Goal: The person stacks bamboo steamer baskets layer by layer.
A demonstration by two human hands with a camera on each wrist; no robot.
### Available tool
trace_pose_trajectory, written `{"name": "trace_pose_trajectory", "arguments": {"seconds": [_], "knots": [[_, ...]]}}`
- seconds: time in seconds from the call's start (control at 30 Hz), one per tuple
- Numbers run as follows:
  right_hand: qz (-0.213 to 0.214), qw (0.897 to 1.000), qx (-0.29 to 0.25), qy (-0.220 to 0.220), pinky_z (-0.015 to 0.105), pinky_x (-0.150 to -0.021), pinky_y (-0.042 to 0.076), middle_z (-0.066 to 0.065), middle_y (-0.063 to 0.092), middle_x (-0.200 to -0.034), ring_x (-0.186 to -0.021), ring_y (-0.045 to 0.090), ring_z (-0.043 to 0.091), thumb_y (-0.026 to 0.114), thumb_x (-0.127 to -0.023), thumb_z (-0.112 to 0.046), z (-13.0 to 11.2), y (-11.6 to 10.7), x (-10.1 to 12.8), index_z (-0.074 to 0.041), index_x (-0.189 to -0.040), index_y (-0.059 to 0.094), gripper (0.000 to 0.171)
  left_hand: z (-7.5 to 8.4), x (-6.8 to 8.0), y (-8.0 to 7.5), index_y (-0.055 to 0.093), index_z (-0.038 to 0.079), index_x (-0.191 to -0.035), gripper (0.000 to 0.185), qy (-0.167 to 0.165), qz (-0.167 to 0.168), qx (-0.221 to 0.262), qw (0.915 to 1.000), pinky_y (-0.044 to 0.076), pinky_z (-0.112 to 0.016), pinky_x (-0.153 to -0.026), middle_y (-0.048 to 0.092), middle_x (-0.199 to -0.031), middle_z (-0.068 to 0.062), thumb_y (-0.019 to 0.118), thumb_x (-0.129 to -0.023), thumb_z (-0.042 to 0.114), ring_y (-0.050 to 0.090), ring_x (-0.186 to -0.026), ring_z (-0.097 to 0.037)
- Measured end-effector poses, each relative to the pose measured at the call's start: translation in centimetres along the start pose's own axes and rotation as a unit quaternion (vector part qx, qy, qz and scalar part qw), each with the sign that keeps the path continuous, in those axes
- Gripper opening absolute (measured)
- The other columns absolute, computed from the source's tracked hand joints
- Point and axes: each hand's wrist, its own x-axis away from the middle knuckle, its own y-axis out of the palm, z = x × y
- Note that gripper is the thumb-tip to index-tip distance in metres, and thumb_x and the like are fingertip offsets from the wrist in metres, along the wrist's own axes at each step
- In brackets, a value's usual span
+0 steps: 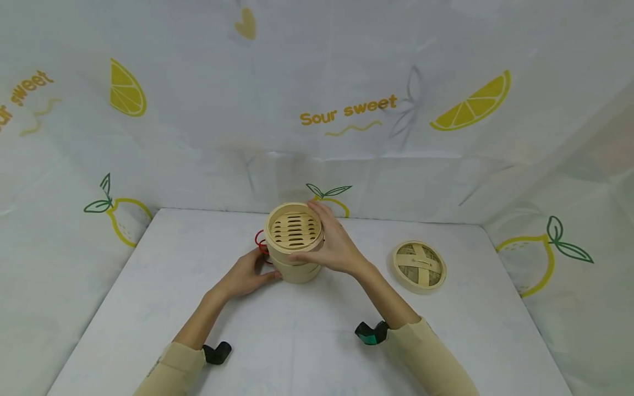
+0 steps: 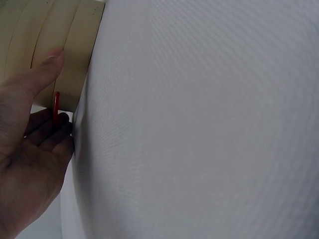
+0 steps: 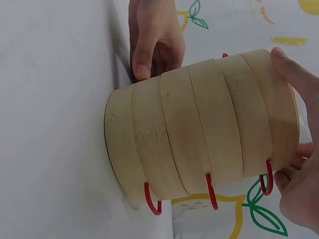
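Steamer stack: bamboo steamer stack point(image 3: 202, 124) of round tiers, standing on the table a little left of mid-table, toward its far edge.
Long axis: upright, base down; lies sideways across the right wrist view only because that camera is turned.
Mouth: top basket point(image 1: 279, 250) opens upward, slotted floor point(image 1: 295, 229) showing, oblong slots running side to side.
Cord loops: red loops point(image 3: 213, 191) in a row, one above another, on the right flank; more red at the left flank.
Left hand: left hand point(image 1: 247, 273) low at the stack's left side; thumb against the lower wall, fingers curved round by a red loop. Fingertips partly hidden; how firm, cannot tell.
Right hand: right hand point(image 1: 338, 245) clamped on the top basket, thumb at the near wall, fingers round the far side, spread from the thumb.
Lid: woven bamboo lid point(image 1: 419, 267), crossed strips uppermost, flat on the table, well apart to the right.
Table: white table surface point(image 1: 297, 341), faint creases.
Room: white backdrop cloth point(image 1: 213, 121) behind and at both sides; yellow lemon prints, green leaves, orange "Sour sweet" lettering point(image 1: 349, 110).
Sleeves: beige sleeves point(image 1: 428, 357), dark wrist mounts point(image 1: 218, 353) near the cuffs.
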Motion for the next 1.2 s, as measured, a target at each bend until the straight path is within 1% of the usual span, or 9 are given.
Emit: {"name": "trace_pose_trajectory", "arguments": {"seconds": [0.1, 0.17, 0.37, 0.47, 0.63, 0.8, 0.97, 1.07, 1.2], "knots": [[0.007, 1.000, -0.009, 0.001, 0.065, -0.133, 0.032, 0.014, 0.035, -0.175, -0.165, 0.033, 0.033, 0.102, -0.074, -0.034, 0.0, -0.4, 0.4, -0.013, -0.170, 0.031, 0.121, 0.0, 0.0, 0.0, 0.057, 0.003, -0.148, 0.069, 0.003, 0.000, 0.003, 1.0000, 0.048, -0.056, -0.125, 0.068, -0.142, -0.014, 0.088, -0.094, 0.031, 0.062, -0.141, -0.033], [0.015, 1.000, -0.010, -0.001, 0.065, -0.133, 0.033, 0.013, 0.037, -0.174, -0.165, 0.034, 0.033, 0.102, -0.075, -0.033, 0.2, -0.7, 0.7, -0.014, -0.170, 0.031, 0.119, 0.0, 0.0, 0.0, 0.058, 0.003, -0.147, 0.068, 0.005, 0.001, 0.004, 1.0000, 0.048, -0.056, -0.124, 0.069, -0.141, -0.013, 0.088, -0.094, 0.031, 0.063, -0.139, -0.032], [0.046, 0.999, -0.004, -0.028, 0.066, -0.131, 0.034, 0.012, 0.042, -0.173, -0.163, 0.038, 0.036, 0.099, -0.078, -0.028, 0.7, -1.6, 1.7, -0.010, -0.168, 0.035, 0.112, 0.0, 0.0, -0.1, 0.059, 0.003, -0.144, 0.066, 0.003, 0.005, 0.001, 1.0000, 0.049, -0.055, -0.123, 0.070, -0.134, -0.011, 0.089, -0.093, 0.030, 0.064, -0.132, -0.029], [0.059, 0.997, -0.006, -0.043, 0.063, -0.131, 0.036, 0.010, 0.043, -0.172, -0.161, 0.040, 0.035, 0.098, -0.080, -0.026, 1.1, -2.0, 2.2, -0.012, -0.167, 0.037, 0.107, 0.0, 0.0, 0.0, 0.060, 0.003, -0.144, 0.065, 0.001, 0.005, 0.002, 1.0000, 0.049, -0.055, -0.123, 0.070, -0.134, -0.011, 0.089, -0.093, 0.030, 0.064, -0.133, -0.029], [0.071, 0.996, -0.003, -0.058, 0.059, -0.131, 0.038, 0.007, 0.045, -0.171, -0.160, 0.043, 0.032, 0.098, -0.080, -0.022, 1.9, -2.9, 3.3, -0.014, -0.166, 0.040, 0.104, -0.1, -0.1, 0.0, 0.058, 0.002, -0.146, 0.067, 0.000, 0.000, 0.006, 1.0000, 0.047, -0.055, -0.126, 0.069, -0.140, -0.013, 0.089, -0.093, 0.030, 0.062, -0.140, -0.032], [0.078, 0.996, 0.010, -0.052, 0.058, -0.131, 0.039, 0.009, 0.047, -0.170, -0.158, 0.045, 0.033, 0.097, -0.080, -0.019, 3.0, -4.0, 4.5, -0.010, -0.165, 0.042, 0.101, -0.1, -0.1, 0.0, 0.057, 0.002, -0.148, 0.068, -0.003, -0.002, 0.010, 0.9999, 0.045, -0.056, -0.127, 0.068, -0.142, -0.014, 0.089, -0.093, 0.030, 0.060, -0.143, -0.033], [0.091, 0.995, 0.024, -0.031, 0.062, -0.127, 0.041, 0.015, 0.049, -0.167, -0.154, 0.047, 0.038, 0.097, -0.081, -0.019, 4.0, -5.0, 5.6, -0.009, -0.163, 0.045, 0.098, 0.0, 0.0, 0.0, 0.057, 0.002, -0.147, 0.068, -0.004, -0.002, 0.010, 0.9999, 0.046, -0.056, -0.126, 0.068, -0.142, -0.014, 0.088, -0.094, 0.031, 0.060, -0.143, -0.034], [0.095, 0.995, 0.035, -0.015, 0.065, -0.126, 0.041, 0.015, 0.049, -0.167, -0.153, 0.048, 0.041, 0.096, -0.081, -0.020, 4.5, -5.6, 6.2, -0.010, -0.163, 0.046, 0.097, 0.1, 0.0, 0.0, 0.057, 0.002, -0.148, 0.068, -0.003, -0.004, 0.008, 1.0000, 0.046, -0.056, -0.127, 0.068, -0.142, -0.013, 0.088, -0.094, 0.030, 0.060, -0.143, -0.033], [0.103, 0.993, 0.046, -0.023, 0.064, -0.125, 0.043, 0.015, 0.053, -0.164, -0.152, 0.050, 0.040, 0.097, -0.080, -0.018, 5.2, -6.3, 6.7, -0.011, -0.161, 0.048, 0.095, 0.1, 0.0, -0.1, 0.057, 0.003, -0.148, 0.068, -0.006, -0.007, 0.009, 0.9999, 0.046, -0.054, -0.127, 0.067, -0.142, -0.013, 0.088, -0.093, 0.028, 0.060, -0.143, -0.032]]}}
